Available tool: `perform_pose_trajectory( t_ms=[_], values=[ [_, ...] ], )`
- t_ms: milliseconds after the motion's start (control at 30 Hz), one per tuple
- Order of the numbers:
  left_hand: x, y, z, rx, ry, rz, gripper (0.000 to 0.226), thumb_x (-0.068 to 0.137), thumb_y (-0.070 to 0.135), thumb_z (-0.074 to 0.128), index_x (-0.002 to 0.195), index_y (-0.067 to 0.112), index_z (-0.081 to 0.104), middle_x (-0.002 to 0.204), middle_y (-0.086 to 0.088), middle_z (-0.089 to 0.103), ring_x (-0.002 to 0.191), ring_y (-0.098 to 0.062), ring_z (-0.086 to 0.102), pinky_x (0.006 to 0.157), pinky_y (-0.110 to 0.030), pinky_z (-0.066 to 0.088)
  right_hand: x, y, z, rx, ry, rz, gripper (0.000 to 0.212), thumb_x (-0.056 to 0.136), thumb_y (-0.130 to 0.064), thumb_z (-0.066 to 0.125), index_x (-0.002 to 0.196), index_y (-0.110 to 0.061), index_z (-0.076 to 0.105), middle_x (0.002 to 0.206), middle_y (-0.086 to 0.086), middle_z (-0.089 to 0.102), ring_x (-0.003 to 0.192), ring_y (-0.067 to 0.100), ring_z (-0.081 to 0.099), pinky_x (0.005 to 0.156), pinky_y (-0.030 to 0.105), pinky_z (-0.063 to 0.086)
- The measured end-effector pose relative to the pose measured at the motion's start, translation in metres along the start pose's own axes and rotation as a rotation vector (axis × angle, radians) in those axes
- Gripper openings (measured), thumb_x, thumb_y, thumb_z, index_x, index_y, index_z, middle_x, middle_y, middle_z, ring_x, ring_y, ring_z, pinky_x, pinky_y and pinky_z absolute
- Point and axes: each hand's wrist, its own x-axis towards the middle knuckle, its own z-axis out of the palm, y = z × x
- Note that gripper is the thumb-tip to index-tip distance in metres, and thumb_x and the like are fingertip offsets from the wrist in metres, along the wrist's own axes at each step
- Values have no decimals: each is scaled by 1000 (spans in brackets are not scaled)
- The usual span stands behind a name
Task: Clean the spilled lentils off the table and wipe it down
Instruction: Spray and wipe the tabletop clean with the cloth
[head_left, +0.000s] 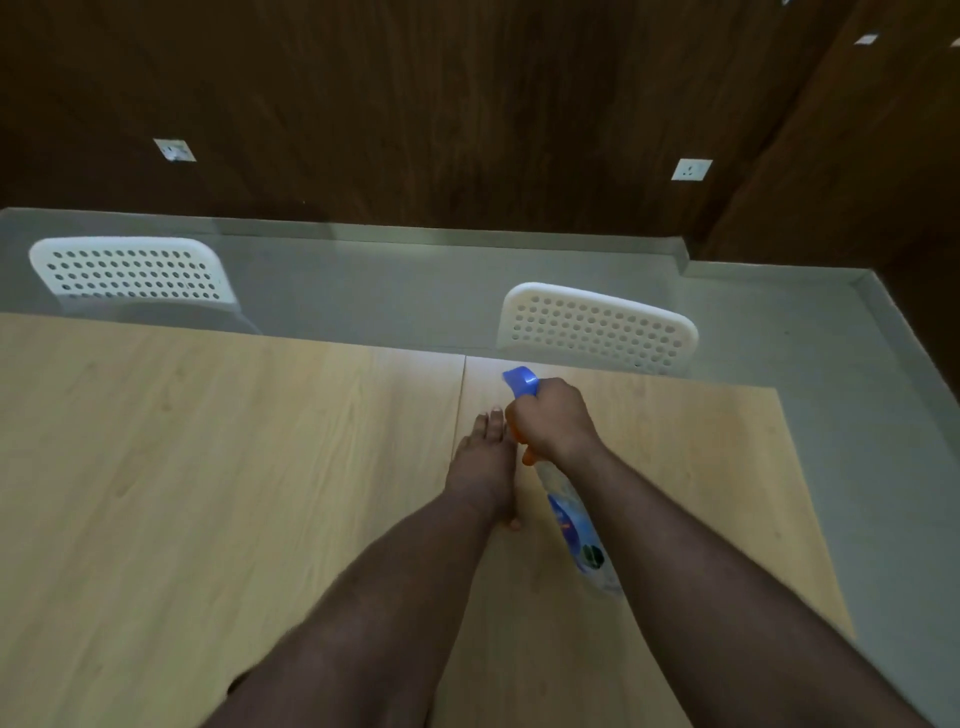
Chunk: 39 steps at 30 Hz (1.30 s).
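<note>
A light wooden table (208, 467) fills the lower part of the view, made of two tops joined by a seam near the middle. My right hand (553, 418) grips the neck of a spray bottle (576, 525) with a blue nozzle, an orange trigger and a blue label; the nozzle points toward the far edge. My left hand (483, 460) lies just left of the bottle with straight fingers flat on the tabletop. No lentils show on the wood in this view.
Two white perforated chair backs stand behind the far table edge, one chair (130, 273) at the left and one chair (597, 327) right behind the bottle. Grey floor (857, 415) runs along the table's right side. Dark wooden walls with sockets lie beyond.
</note>
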Motion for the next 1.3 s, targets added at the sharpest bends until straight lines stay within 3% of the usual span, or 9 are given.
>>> perform_pose_trajectory(
  t_ms=[267,400,533,667,767,900,1033,1167,1300],
  values=[
    [3,-9,-3,-10,-51,13,136,62,40,100,167,16,16,176,-6,9,163,-29,0,131,-47,17,44,-14,25,-132,-76,52,13,84,-19,58,86,-8,64,79,10,66,74,26,67,71,39,59],
    [8,-7,2,-10,-42,-14,142,63,37,100,168,16,8,177,-6,-2,162,-29,-9,132,-46,8,49,-16,23,-130,-52,83,10,83,-19,58,82,-9,61,79,9,65,72,24,64,59,32,48],
    [7,-3,6,5,-45,-18,145,68,35,98,168,18,-6,175,-6,-16,161,-29,-18,130,-47,2,45,-9,8,-123,-19,99,13,82,-21,58,85,-9,61,82,9,66,74,25,66,60,31,49],
    [0,20,5,-2,12,-57,117,89,17,80,167,14,-7,174,-12,-19,161,-33,-14,132,-48,9,42,14,-17,-91,26,143,17,80,-22,56,85,-7,62,84,11,70,73,28,70,63,37,59],
    [-6,46,12,-30,53,28,103,96,19,70,169,17,-3,175,-10,-15,162,-30,-12,132,-47,12,42,30,-39,-49,61,186,24,74,-24,53,87,-7,63,84,12,72,71,30,72,69,41,64],
    [-8,97,32,-141,-26,157,106,91,28,75,169,24,3,176,-6,-11,163,-27,-9,132,-45,16,40,64,-83,-35,140,234,18,75,-24,56,85,-9,60,83,11,68,72,31,70,66,37,60],
    [-6,127,58,50,-94,141,129,78,61,83,168,29,-3,172,-12,-25,157,-39,-26,128,-59,-5,41,105,-124,31,239,328,31,67,-27,52,87,-7,65,81,14,73,65,35,74,73,48,66],
    [-1,138,66,109,-100,83,138,72,62,87,168,28,-5,171,-16,-26,156,-42,-28,127,-62,-7,32,135,-170,86,328,408,22,78,-18,55,88,-1,66,76,17,73,47,33,71,59,40,64],
    [-4,142,65,117,-96,56,135,74,60,87,169,28,-5,172,-15,-24,157,-41,-25,129,-61,-2,18,163,-198,118,360,474,23,79,-12,54,88,4,67,65,20,72,48,33,71,63,42,64]
  ],
)
